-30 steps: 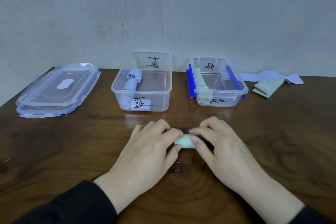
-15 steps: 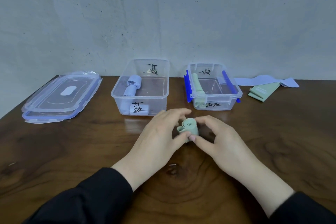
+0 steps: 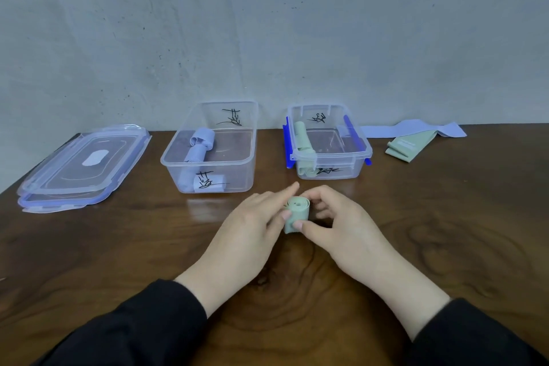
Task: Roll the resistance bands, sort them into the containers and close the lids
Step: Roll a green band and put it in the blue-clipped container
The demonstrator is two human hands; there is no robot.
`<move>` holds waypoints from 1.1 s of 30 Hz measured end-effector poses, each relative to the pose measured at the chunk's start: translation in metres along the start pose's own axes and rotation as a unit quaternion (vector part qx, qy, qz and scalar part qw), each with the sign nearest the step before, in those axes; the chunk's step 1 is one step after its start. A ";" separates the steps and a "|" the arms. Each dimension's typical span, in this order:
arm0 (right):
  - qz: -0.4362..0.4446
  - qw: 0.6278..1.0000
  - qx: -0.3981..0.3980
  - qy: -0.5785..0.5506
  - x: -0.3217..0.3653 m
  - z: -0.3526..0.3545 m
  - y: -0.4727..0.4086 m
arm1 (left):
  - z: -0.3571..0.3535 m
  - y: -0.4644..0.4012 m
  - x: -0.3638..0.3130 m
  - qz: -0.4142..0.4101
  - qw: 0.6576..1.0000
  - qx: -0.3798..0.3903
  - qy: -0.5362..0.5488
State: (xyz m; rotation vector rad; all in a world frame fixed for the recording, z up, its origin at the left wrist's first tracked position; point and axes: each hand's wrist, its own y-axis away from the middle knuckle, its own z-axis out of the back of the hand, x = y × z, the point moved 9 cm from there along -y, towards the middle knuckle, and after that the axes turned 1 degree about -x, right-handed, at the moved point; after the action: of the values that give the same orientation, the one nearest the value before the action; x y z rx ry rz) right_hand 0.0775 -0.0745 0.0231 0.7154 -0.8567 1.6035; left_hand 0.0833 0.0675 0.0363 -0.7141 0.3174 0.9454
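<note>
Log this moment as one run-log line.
right hand pinches rolled green band | left hand steadies it | containers open | lids off

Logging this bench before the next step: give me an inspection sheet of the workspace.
Surface: dark wooden table.
Job's things: green roll in both hands; left box holds purple rolls, right box green ones; unrolled purple band and green band far right; two stacked lids far left.
Clutter: nothing seen.
Grippers: left hand touches the roll, right hand pinches it.
Cables: nothing seen.
Surroundings: grey wall.
</note>
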 end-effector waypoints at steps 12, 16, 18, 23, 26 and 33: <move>-0.072 0.933 -0.027 -0.350 -0.010 0.022 -0.001 | -0.004 -0.032 0.001 0.132 0.914 -0.081 0.375; -0.037 0.951 -0.070 -0.298 0.005 0.059 -0.016 | 0.000 -0.052 -0.004 0.089 0.944 -0.109 0.300; -0.011 0.983 -0.089 -0.158 0.020 0.092 -0.033 | 0.006 -0.062 -0.001 0.062 0.961 -0.148 0.227; -0.005 0.970 -0.021 0.243 0.028 0.120 -0.106 | -0.002 -0.083 0.001 -0.015 0.981 -0.180 0.065; 0.015 0.917 0.090 0.389 0.018 0.096 -0.139 | -0.009 -0.094 -0.006 -0.066 0.981 -0.180 -0.030; 0.008 0.788 0.299 0.537 -0.012 0.043 -0.165 | -0.014 -0.102 0.000 -0.072 0.983 -0.150 -0.076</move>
State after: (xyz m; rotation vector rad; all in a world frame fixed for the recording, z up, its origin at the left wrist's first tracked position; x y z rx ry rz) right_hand 0.2419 -0.0990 0.0626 0.0911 0.5117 1.9311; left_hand 0.1686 0.0189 0.0685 -0.9219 -0.0137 0.9135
